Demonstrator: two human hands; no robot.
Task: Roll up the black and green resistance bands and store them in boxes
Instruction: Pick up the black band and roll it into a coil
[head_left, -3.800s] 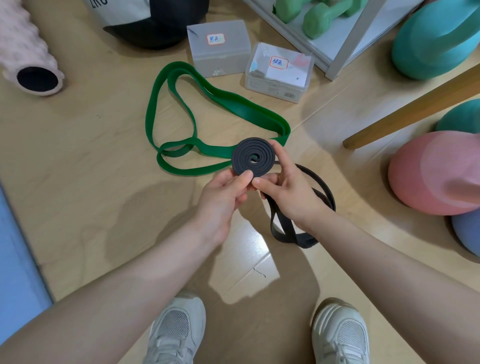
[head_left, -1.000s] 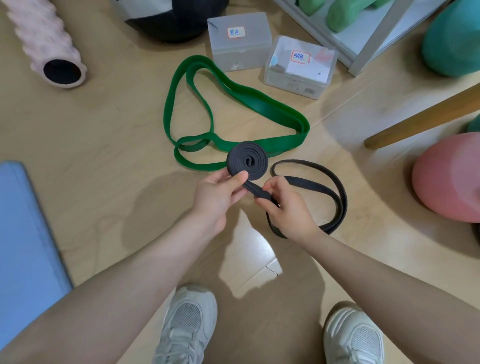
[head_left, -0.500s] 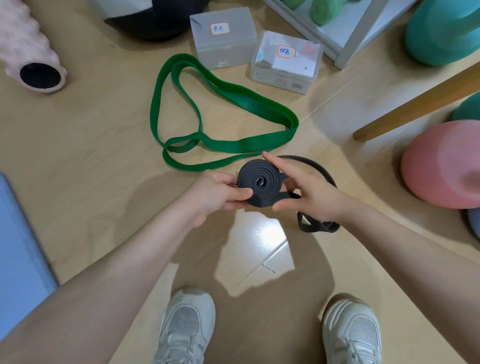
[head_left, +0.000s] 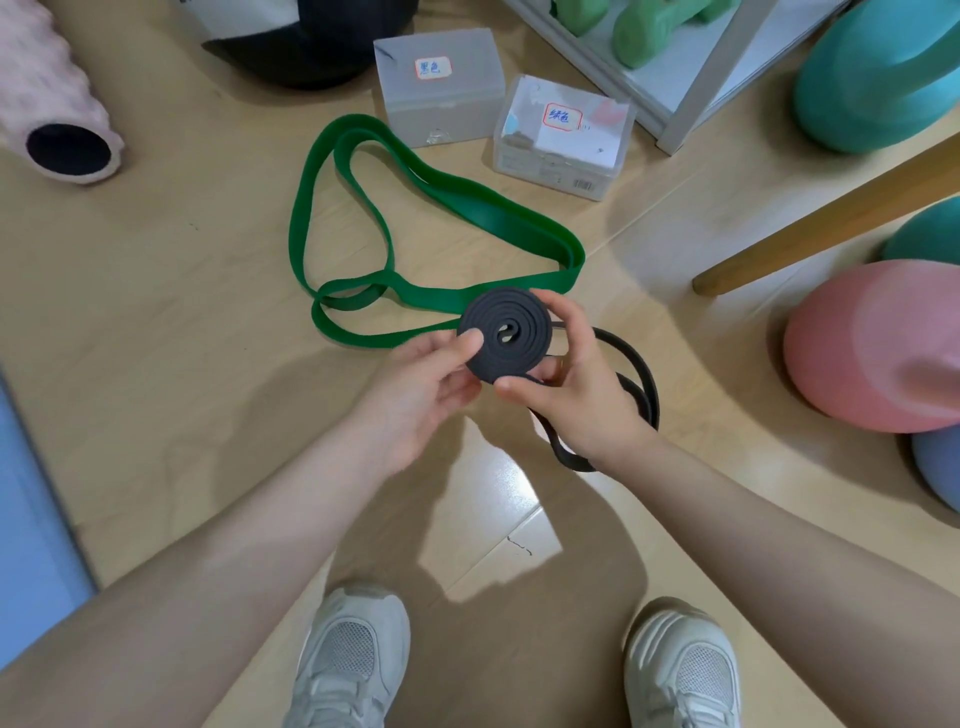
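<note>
From the head camera, both hands meet over a pale wooden floor (head_left: 156, 338). The left hand (head_left: 415, 384) pinches the left edge of the black resistance band (head_left: 504, 332), thumb on the flat face of its coil. The right hand (head_left: 576, 384) curls round the coil's right side, fingers over the top edge and thumb at the bottom. The coil is a tight flat spiral held above the floor; the unrolled tail loops out to the right of the right wrist and lies on the floor.

Just beyond the coil, the green resistance band (head_left: 441, 208) lies unrolled on the floor in a loose twisted loop.

Beyond it stand two boxes side by side, both with lids on. The frosted grey box (head_left: 441, 104) on the left carries a small handwritten label; its contents cannot be made out. The clear box (head_left: 561, 145) on the right, also labelled, shows white paper or card inside.

A pink foam roller (head_left: 57, 114) lies at far left.
</note>
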